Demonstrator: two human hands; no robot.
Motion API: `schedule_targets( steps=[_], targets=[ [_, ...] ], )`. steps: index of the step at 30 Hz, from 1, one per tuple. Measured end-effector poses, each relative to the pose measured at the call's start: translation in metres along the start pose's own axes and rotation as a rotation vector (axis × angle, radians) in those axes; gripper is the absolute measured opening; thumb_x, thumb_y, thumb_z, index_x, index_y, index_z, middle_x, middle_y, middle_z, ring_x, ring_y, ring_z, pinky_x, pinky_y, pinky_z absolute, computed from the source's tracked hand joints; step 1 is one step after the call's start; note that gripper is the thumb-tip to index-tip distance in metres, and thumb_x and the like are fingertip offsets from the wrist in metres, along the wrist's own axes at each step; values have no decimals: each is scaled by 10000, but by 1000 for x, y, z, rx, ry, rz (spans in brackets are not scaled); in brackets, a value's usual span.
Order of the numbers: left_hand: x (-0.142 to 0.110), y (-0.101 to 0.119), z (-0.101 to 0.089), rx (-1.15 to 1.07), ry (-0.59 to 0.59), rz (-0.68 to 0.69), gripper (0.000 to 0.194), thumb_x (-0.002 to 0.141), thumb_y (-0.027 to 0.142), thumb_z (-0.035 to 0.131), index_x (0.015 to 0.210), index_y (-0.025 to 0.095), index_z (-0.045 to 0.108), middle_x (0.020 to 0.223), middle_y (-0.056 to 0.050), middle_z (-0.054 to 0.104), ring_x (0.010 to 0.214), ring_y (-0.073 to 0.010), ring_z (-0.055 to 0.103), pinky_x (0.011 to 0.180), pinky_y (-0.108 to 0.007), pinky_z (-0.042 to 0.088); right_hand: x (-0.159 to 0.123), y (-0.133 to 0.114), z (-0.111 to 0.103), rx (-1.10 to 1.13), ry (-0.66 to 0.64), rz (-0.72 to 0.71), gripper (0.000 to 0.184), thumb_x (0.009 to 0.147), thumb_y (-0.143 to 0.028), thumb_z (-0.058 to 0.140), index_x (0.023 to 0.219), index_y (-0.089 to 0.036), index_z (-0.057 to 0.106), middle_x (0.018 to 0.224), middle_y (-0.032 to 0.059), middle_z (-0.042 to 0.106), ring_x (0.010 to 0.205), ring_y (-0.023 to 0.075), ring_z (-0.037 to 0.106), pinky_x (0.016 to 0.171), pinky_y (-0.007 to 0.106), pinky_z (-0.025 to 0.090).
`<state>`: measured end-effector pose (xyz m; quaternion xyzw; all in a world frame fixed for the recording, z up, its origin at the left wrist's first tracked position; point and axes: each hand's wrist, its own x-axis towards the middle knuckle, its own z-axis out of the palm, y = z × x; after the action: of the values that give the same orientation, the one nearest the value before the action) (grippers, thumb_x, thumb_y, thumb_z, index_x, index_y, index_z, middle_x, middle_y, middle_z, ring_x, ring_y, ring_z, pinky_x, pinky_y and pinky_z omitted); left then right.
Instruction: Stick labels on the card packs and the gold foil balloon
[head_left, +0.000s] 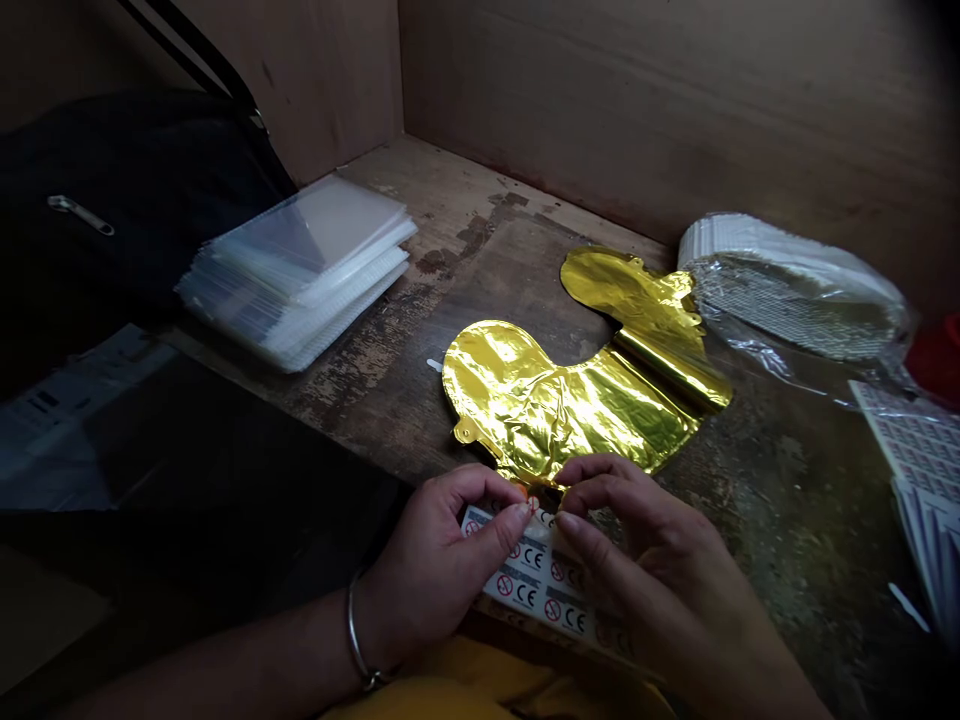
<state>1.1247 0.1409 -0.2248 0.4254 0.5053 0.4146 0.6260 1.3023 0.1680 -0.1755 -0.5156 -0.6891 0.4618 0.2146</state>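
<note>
A white sheet of stickers, printed with CE marks and red crossed-out symbols, lies tilted at the table's front edge. My left hand pinches its upper edge between thumb and index finger; a bit of orange shows at the fingertips. From the other side, my right hand closes thumb and fingertips on the same upper edge, partly covering the sheet's right portion. Just beyond the fingertips lies a flat, shiny gold foil balloon, curved and creased, with a small tab at its left. Its near edge meets the fingertips; whether they grip it is hidden.
Stacked clear plastic sleeves sit at the back left beside a dark bag. At the right are a plastic-wrapped white bundle, more printed sheets and something red. Wooden walls enclose the worn tabletop.
</note>
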Motion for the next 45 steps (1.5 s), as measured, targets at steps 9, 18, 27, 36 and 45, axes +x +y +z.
schedule_targets(
  steps=[9, 18, 27, 36, 45],
  targets=[
    [1, 5, -37, 405, -198, 177, 478, 845, 203, 646, 1288, 313, 507, 922, 44, 694, 766, -109, 645, 708, -207, 506, 23, 11, -25, -289, 185, -241, 56, 899, -208, 535, 852, -236, 548, 975, 30, 539, 930, 164, 531, 790, 281, 421],
    [11, 18, -47, 1046, -285, 688, 109, 919, 159, 516, 853, 204, 590, 1211, -18, 584, 1197, -190, 501, 1044, -374, 356, 39, 19, -9, -195, -42, -98, 148, 922, -215, 477, 792, -218, 548, 875, 21, 510, 826, 160, 506, 733, 312, 429],
    [25, 11, -55, 1203, -419, 629, 163, 945, 265, 465, 904, 229, 618, 1394, -74, 491, 1366, -246, 362, 1161, -525, 119, 47, 29, -10, -191, -102, -43, 168, 920, -236, 480, 784, -206, 573, 888, 31, 514, 831, 166, 510, 738, 322, 425],
    [25, 18, -57, 1181, -439, 618, 199, 945, 268, 456, 918, 225, 648, 1386, -83, 503, 1339, -255, 402, 1156, -540, 156, 52, 26, -14, -161, -186, -56, 143, 902, -223, 505, 793, -206, 598, 879, 30, 530, 827, 169, 512, 723, 316, 423],
    [24, 15, -55, 1179, -412, 619, 191, 947, 264, 447, 937, 234, 635, 1372, -70, 504, 1352, -243, 370, 1162, -538, 79, 54, 25, -13, -210, -177, -42, 149, 894, -212, 509, 779, -200, 603, 844, 30, 535, 787, 168, 517, 695, 314, 426]
  ],
)
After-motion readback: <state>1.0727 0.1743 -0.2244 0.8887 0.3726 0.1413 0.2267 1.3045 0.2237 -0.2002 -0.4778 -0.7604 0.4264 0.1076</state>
